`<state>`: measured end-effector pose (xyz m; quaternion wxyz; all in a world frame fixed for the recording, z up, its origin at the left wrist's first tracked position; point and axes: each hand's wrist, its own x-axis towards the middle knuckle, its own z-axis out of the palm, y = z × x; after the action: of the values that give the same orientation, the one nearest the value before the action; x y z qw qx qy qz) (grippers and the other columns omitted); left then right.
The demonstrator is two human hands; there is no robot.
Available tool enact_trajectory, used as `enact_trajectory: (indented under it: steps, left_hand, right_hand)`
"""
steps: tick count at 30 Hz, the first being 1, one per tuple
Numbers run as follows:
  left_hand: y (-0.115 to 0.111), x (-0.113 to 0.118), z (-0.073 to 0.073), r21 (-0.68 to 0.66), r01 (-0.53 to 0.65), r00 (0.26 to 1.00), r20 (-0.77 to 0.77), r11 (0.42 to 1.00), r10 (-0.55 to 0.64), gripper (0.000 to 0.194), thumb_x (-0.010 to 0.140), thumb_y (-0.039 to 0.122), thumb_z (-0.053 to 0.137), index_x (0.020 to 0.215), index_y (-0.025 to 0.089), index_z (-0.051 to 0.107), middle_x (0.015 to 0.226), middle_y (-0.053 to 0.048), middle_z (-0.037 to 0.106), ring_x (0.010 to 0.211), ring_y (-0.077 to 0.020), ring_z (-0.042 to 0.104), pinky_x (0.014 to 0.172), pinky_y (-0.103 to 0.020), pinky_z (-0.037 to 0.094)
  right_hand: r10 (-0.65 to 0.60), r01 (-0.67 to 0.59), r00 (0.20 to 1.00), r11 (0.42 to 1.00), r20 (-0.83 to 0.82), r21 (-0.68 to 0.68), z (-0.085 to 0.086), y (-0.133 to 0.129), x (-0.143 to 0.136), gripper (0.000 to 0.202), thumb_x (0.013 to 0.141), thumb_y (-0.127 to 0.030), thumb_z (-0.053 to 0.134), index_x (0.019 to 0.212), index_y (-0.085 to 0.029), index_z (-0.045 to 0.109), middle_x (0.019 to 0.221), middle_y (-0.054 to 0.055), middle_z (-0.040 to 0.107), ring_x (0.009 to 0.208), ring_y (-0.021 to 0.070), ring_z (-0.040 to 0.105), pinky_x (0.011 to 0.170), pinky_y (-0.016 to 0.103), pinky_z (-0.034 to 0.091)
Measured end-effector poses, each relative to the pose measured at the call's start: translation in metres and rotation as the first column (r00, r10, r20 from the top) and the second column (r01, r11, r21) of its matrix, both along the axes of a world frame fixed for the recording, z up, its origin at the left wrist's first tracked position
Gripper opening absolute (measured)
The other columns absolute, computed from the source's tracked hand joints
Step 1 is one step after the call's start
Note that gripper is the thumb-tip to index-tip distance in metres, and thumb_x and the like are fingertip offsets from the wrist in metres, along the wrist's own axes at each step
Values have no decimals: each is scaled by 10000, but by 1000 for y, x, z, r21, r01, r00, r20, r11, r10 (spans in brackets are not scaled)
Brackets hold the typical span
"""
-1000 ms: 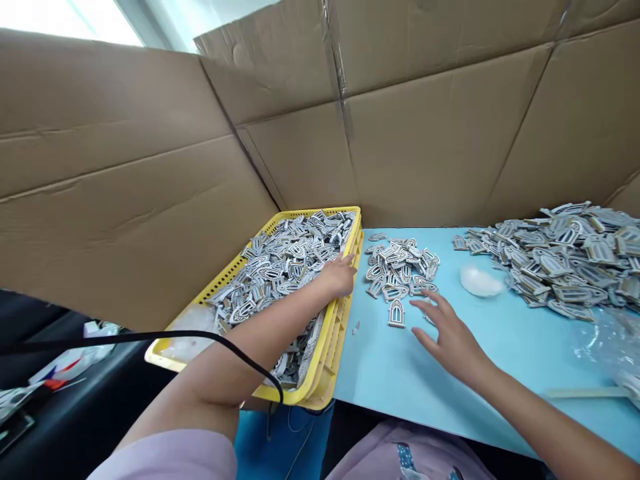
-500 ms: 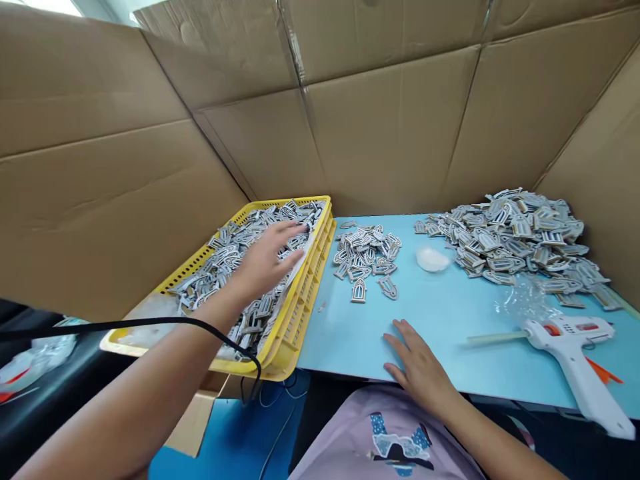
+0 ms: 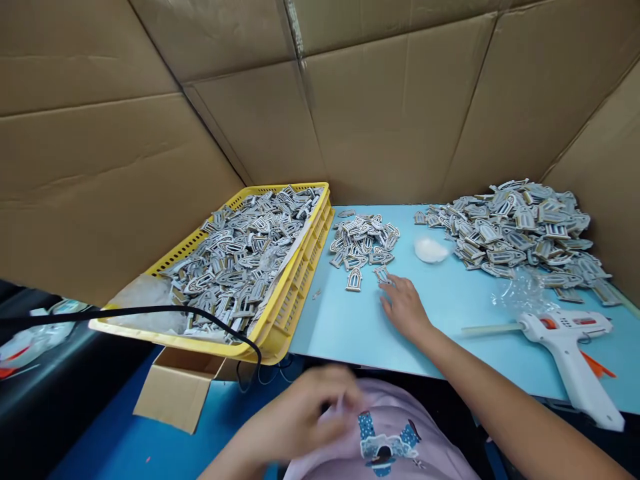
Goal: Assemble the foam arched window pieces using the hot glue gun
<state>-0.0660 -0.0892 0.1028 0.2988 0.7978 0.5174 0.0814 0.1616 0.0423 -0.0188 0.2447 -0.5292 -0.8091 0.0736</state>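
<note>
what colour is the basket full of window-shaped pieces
The basket is yellow, best seen in the head view.

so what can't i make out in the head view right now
All in the head view:
Left hand: blurred, so whether its fingers hold anything is unclear.
Arched window piece: partly covered by fingers of the right hand; gripped or merely touched, I can't tell.
Black cable: cut off by the left edge, so that end is unseen.
Yellow crate: floor hidden beneath heaped window pieces.
</note>
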Motion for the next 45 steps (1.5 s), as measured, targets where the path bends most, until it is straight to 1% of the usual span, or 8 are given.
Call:
enact_trajectory:
  steps: [3,7,10,16,22,27,39,45]
  left_hand:
    - [48,34,-51,384,-187,976,-29,904,214,382,887,244,657,1257,341,650,1309,-60,615,1111,-218,615,958,-401,541]
    - [116,51,-101,504,-349,911,-14,790,412,504,891,222,644,1384,189,545,1411,-167,499,1295,-324,473,1094,-525,413]
    - [128,47,-116,531,-382,887,-19,756,461,450,884,261,664,1319,176,583,1278,-160,563,1174,-324,535,1016,-499,459]
    - [119,44,-123,539,-321,909,-54,779,412,174,920,212,571,1065,188,665,992,-84,640,957,-240,618,921,-359,483]
    - [117,46,-122,560,-283,902,-122,779,415,486,936,463,576,1325,171,570,1003,-111,668,942,-279,644,830,-362,489]
    - [112,42,-120,557,-262,904,-145,788,403,371,915,464,602,1209,247,664,935,-85,614,887,-279,632,781,-362,489]
    - [104,32,-124,481,-366,925,97,797,367,441,979,257,403,1375,133,551,1125,-117,652,1032,-222,639,877,-322,532]
    - [109,36,-118,454,-300,933,-42,839,357,386,949,235,462,1277,156,649,1036,-85,751,952,-269,646,895,-395,499]
  right_hand:
    - [-37,37,999,999,29,19,-5,13,-7,415,945,-301,622,1343,-202,560,1472,117,484,1328,304,485,1069,567,432]
    - [-8,6,998,999,57,33,-10,3,-4,330,945,-299,623,1253,-181,610,1389,107,553,1288,281,520,1049,533,457]
    - [-6,4,997,1000,75,28,-6,-4,-1,285,944,-318,626,1186,-167,633,1318,100,595,1233,260,558,1016,502,485]
    - [-61,62,991,998,117,-2,-1,-2,-3,303,952,-380,611,1172,-172,634,1229,89,630,1103,225,616,935,452,529]
    - [-129,130,981,992,142,1,-3,-2,-4,371,961,-407,592,1254,-180,597,1240,98,622,1081,223,624,922,449,538]
    - [-113,115,982,993,152,0,-3,-3,-4,314,964,-359,594,1226,-187,614,1253,93,618,1096,221,617,935,449,533]
    - [98,-97,994,995,42,-14,-1,-11,-1,382,855,-394,690,1158,-166,648,1308,105,623,1292,287,514,1137,539,345]
    - [253,-253,966,967,47,-10,9,-19,-2,207,867,-131,518,975,-200,681,1260,37,692,1353,225,500,1236,509,195]
